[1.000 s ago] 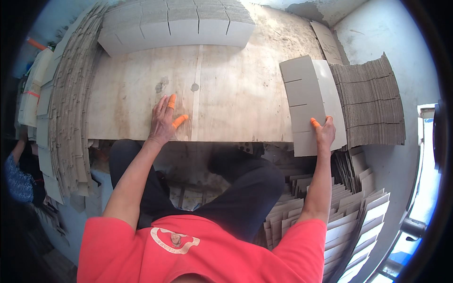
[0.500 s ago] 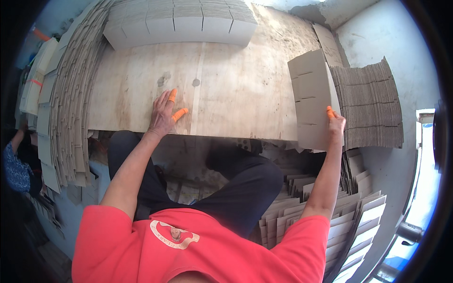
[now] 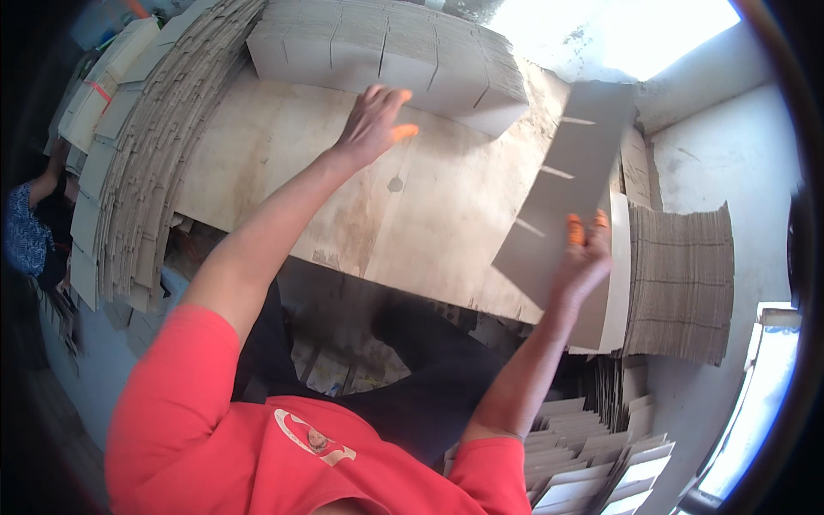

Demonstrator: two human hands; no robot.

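Note:
My right hand (image 3: 589,257), orange covers on two fingertips, grips a slotted cardboard sheet (image 3: 571,193) near its lower right edge. The sheet is tilted, with several slots along its left side. Over the wooden board (image 3: 343,206) my left hand (image 3: 375,129) reaches forward, open, thumb and forefinger apart, also with orange covers. It holds nothing and is nearest to a long row of slotted cardboard (image 3: 343,60) at the back. Under the right hand another pale sheet (image 3: 616,283) shows beside a stack of cardboard (image 3: 681,283).
Overlapping cardboard pieces (image 3: 163,154) are piled along the left side. Lower right, more cardboard pieces (image 3: 584,446) stand in rows beside my leg. A wall (image 3: 712,163) rises on the right. Another person's patterned sleeve (image 3: 33,227) appears at the far left.
My left hand has moved forward, from the board's front part toward the back row. The sheet in my right hand has turned and come away from the right-hand stack. The whole view has swung.

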